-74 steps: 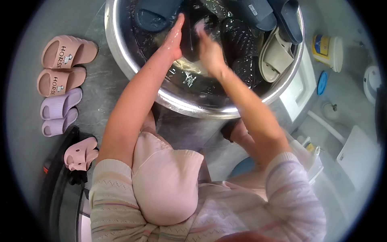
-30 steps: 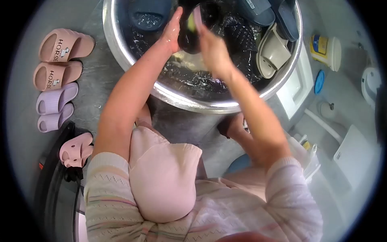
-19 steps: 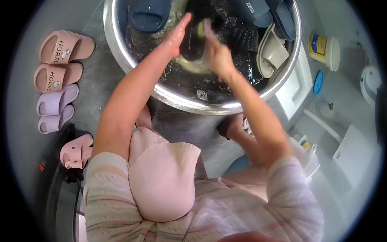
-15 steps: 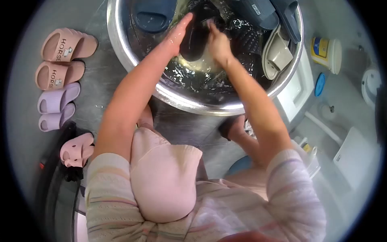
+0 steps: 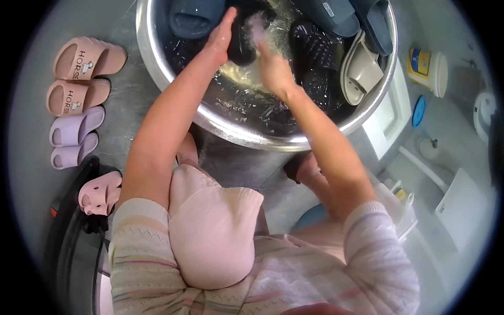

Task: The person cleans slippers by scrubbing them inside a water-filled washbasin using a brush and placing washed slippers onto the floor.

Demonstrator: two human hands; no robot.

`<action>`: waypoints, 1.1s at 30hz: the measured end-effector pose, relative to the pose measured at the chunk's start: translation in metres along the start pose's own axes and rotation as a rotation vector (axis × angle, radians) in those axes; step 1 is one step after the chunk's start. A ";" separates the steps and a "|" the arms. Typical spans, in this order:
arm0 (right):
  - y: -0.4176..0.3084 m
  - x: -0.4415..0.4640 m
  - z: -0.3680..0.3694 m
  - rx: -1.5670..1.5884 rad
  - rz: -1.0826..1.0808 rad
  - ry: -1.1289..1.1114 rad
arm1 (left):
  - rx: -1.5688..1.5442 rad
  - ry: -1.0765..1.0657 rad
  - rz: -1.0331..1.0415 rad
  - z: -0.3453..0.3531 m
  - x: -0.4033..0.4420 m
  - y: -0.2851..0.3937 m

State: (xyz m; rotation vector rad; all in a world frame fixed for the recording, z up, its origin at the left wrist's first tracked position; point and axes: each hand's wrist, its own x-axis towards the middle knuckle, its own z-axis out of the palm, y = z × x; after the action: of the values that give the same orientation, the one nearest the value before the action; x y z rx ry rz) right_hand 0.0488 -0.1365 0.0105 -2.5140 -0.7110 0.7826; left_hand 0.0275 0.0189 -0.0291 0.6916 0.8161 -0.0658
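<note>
A large metal basin (image 5: pixel 220 127) of water takes up the top of the view. My left hand (image 5: pixel 220 39) grips the left side of a black slipper (image 5: pixel 242 44), its fingers running along the edge. Over that slipper is my right hand (image 5: pixel 273 68), fingers closed round a small, pale purplish thing (image 5: pixel 257 27) too blurred to name. To the right, a black dotted slipper (image 5: pixel 317 44) lies in the water. A blue slipper (image 5: pixel 194 21) is left of my hands. More blue slippers (image 5: pixel 336 21) and a beige slipper (image 5: pixel 362 71) rest at the right rim.
Pink slippers (image 5: pixel 84 65) and lilac slippers (image 5: pixel 71 142) stand in a row on the grey floor at left, with a light pink pair (image 5: pixel 100 191) below them. On the right are a white bucket (image 5: pixel 433 68), a blue lid (image 5: pixel 418 110) and a white basin (image 5: pixel 391 118).
Both hands and the black slipper have shifted up and left in the basin. The dotted slipper shows more clearly, and the water has moved.
</note>
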 end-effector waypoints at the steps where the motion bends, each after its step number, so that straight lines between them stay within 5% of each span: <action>1: -0.001 0.007 -0.003 0.016 0.007 0.015 | -0.026 -0.024 -0.009 0.002 -0.001 0.003; 5: -0.002 0.032 -0.001 0.046 -0.042 0.114 | -0.060 -0.076 -0.021 0.003 0.000 0.002; 8: -0.029 0.014 -0.020 0.400 0.154 -0.027 | -0.111 -0.116 -0.041 0.003 -0.005 0.004; 9: -0.019 0.006 -0.007 0.343 -0.017 0.087 | -0.129 -0.139 -0.053 -0.001 -0.001 0.001; 10: -0.047 -0.023 -0.033 0.440 0.195 -0.085 | -0.148 -0.163 -0.064 -0.004 0.002 0.001; 12: -0.049 -0.057 -0.030 0.545 0.077 -0.003 | -0.155 -0.134 -0.059 0.004 -0.004 0.004; 16: -0.051 -0.012 -0.031 0.471 0.037 0.025 | -0.291 -0.239 -0.137 -0.004 0.009 -0.011; 18: -0.060 -0.003 -0.044 0.594 0.191 -0.097 | -0.300 -0.217 -0.142 0.004 -0.006 -0.005; 21: -0.025 -0.034 -0.008 0.360 -0.184 0.101 | -0.233 -0.231 -0.074 -0.008 0.004 0.000; 24: -0.010 -0.074 -0.008 0.232 -0.092 0.060 | -0.155 -0.136 -0.044 -0.004 0.007 -0.008; 26: 0.018 -0.037 0.000 0.125 -0.093 0.143 | -0.073 -0.099 -0.062 0.009 0.000 -0.012; 30: 0.011 0.007 0.008 -0.067 0.152 -0.054 | 0.574 0.028 0.041 0.005 0.000 -0.016; 33: 0.037 0.002 0.044 -0.182 0.144 -0.178 | 1.003 0.031 0.188 -0.008 0.011 -0.024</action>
State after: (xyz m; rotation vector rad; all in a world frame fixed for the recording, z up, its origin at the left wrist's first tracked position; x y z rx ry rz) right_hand 0.0364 -0.1544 -0.0425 -2.7069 -0.6920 1.0457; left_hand 0.0226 0.0073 -0.0529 1.7130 0.7153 -0.3072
